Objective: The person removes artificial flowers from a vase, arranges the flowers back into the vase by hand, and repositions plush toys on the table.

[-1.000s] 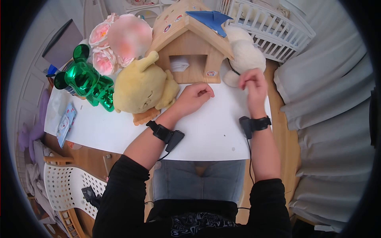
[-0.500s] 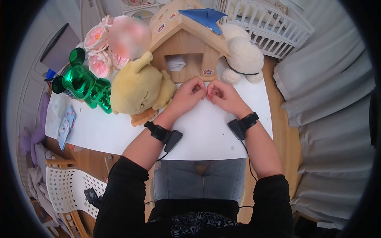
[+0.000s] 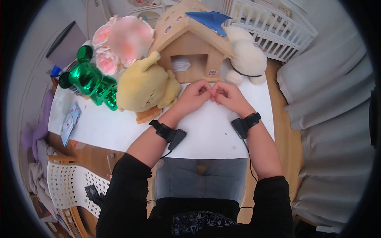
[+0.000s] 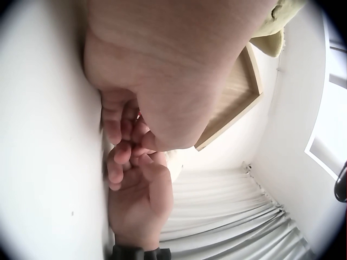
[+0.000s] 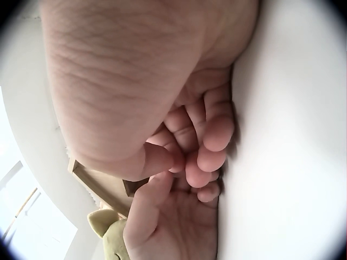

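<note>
Low over the white table, the left hand and right hand meet at their fingertips in front of the wooden house. Both hands have curled fingers, with thumbs near the index fingers. In the left wrist view, the left hand partly covers its own fingers, and the right hand faces it. A tiny red speck shows between the fingers there; what it is cannot be told. The right wrist view shows the right hand against the left hand, with no object visible in either.
A yellow plush sits beside the left forearm, with a shiny green bear figure and pink flowers farther left. Behind the right hand is a white plush. A blue cloth lies on the house roof; a colourful packet lies far left.
One second ago the right hand was raised by the white plush; it came down and left to meet the left hand. Since half a second ago the hands have kept nearly the same pose.
</note>
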Action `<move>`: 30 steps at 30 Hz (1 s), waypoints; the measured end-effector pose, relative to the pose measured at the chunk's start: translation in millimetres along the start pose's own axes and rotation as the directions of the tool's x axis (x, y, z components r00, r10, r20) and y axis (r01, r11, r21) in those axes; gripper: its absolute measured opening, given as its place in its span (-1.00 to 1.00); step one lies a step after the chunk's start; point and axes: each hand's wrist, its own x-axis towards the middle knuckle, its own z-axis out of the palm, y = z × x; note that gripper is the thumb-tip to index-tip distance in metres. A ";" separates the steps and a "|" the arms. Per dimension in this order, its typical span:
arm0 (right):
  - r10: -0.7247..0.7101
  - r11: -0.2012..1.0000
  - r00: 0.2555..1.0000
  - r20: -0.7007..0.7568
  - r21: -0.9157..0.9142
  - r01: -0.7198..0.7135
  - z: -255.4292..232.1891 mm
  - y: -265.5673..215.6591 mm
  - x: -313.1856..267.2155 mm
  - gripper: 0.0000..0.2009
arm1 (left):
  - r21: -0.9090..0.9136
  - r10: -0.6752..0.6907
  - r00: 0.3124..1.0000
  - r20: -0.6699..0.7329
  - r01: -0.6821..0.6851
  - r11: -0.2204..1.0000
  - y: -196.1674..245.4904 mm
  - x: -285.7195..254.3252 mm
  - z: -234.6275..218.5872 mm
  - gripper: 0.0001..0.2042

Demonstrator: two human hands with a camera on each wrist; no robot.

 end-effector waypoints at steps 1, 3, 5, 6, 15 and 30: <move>0.017 0.999 1.000 -0.005 0.034 -0.017 -0.3 0.9 -0.1 -0.90 | 0.041 0.018 1.000 -0.025 -0.017 0.999 2.7 -1.9 1.7 -0.96; 0.040 0.997 0.999 0.019 0.064 -0.041 -2.0 -0.7 0.2 -0.89 | 0.038 0.025 1.000 -0.016 -0.024 0.999 -7.7 3.7 3.2 -0.95; 0.083 0.990 0.996 0.015 0.111 -0.085 -4.6 -1.6 0.2 -0.89 | 0.042 0.034 0.999 0.006 -0.034 0.999 -0.2 1.5 -0.9 -0.93; 0.068 0.991 0.997 0.030 0.111 -0.071 -6.9 -1.6 1.5 -0.89 | 0.246 0.102 0.994 0.038 -0.108 0.963 18.4 -1.9 -1.2 -0.95; 0.055 0.993 0.998 0.007 0.101 -0.055 -2.4 -10.3 -1.6 -0.91 | 0.809 0.778 0.628 0.015 -0.465 0.359 183.8 -83.7 -48.8 -0.81; 0.058 0.994 0.998 0.029 0.092 -0.060 -2.9 -4.5 -1.4 -0.93 | 0.953 0.633 0.737 -0.236 0.049 0.298 116.8 -106.5 -95.9 -0.33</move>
